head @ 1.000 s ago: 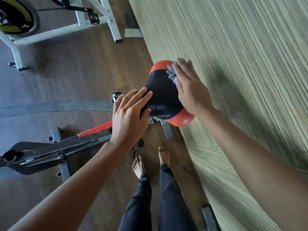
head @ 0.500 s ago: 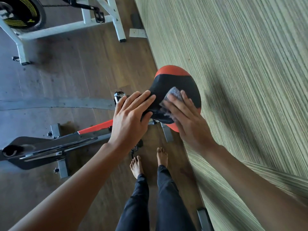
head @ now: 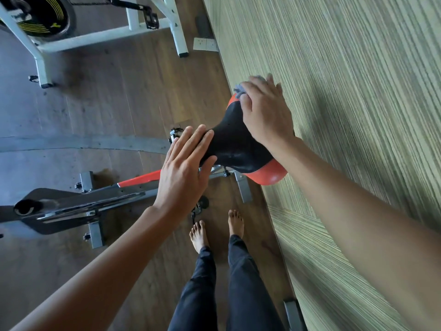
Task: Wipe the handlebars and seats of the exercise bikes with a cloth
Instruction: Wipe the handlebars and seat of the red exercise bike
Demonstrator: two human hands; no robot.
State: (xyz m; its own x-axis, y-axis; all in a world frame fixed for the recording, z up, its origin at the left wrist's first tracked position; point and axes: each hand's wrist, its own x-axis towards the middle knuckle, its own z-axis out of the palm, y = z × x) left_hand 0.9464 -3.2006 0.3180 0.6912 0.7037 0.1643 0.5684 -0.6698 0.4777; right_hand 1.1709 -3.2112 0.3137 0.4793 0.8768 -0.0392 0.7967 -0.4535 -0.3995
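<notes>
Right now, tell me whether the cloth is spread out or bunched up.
Bunched up: a crumpled grey wad of the cloth pokes out past the right hand, which presses it onto the seat. The rest is hidden.

No word, number or brand name can be read anywhere. Far up and to the left of the fingers of the left hand (head: 183,173), the black flywheel (head: 35,17) of the white bike carries curved yellow stripes and a small yellow mark, too small to read as a letter or logo.
</notes>
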